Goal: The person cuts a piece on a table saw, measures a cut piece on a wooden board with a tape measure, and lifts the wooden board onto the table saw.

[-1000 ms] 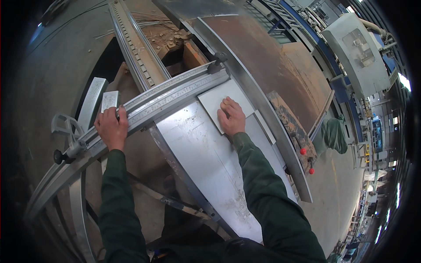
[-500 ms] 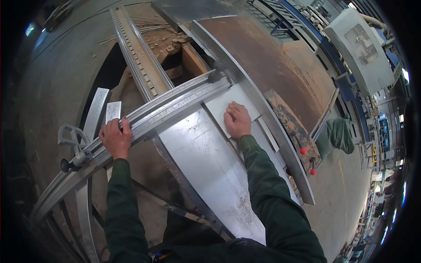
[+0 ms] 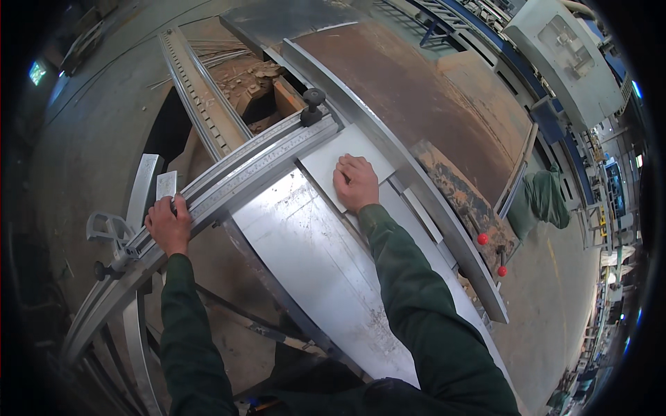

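My left hand [image 3: 168,224] grips the long grey metal fence rail [image 3: 257,170] of a sliding table saw, near its left end. My right hand [image 3: 356,182] lies flat, fingers together, on a small pale rectangular panel [image 3: 331,161] that rests on the shiny metal sliding table [image 3: 312,256] and butts against the rail. A black knob [image 3: 313,98] stands at the rail's far end. Both forearms wear dark green sleeves.
Beyond the panel runs a rust-brown machine table [image 3: 416,97] with a worn strip and two red knobs [image 3: 490,254] at its near right edge. A notched metal arm [image 3: 198,90] stretches away at upper left over a bin of wood offcuts [image 3: 253,83]. Concrete floor surrounds the machine.
The rail, the panel and both my hands have slid forward along the table, away from me. My grips on rail and panel are unchanged.
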{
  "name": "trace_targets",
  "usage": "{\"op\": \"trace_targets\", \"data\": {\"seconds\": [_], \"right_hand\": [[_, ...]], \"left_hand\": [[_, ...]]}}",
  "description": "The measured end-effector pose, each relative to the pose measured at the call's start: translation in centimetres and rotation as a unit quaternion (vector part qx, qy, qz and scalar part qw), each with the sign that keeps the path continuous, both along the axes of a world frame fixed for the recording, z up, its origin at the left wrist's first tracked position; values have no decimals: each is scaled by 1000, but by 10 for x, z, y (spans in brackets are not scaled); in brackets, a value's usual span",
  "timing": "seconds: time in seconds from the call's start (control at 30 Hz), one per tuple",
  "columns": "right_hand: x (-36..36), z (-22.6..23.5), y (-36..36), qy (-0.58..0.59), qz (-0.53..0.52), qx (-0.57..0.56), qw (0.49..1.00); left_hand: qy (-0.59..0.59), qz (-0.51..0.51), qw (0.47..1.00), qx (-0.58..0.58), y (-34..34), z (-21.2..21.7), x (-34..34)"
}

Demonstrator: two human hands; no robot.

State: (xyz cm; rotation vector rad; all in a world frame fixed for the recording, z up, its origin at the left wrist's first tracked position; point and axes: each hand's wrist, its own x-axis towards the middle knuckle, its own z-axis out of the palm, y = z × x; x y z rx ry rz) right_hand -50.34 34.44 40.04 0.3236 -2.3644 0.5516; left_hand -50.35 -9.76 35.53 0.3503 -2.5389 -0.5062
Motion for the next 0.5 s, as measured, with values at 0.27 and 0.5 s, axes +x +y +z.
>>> {"op": "trace_targets", "data": {"seconds": [0.27,0.5], "right_hand": [[-14,1,2,11,16,1,1000],[-24,-5,2,-47,-2,3,999]], "left_hand": [[-4,6,1000,9,4,-2,-9],[2,21,1000,-3,2,-8,-16]]}}
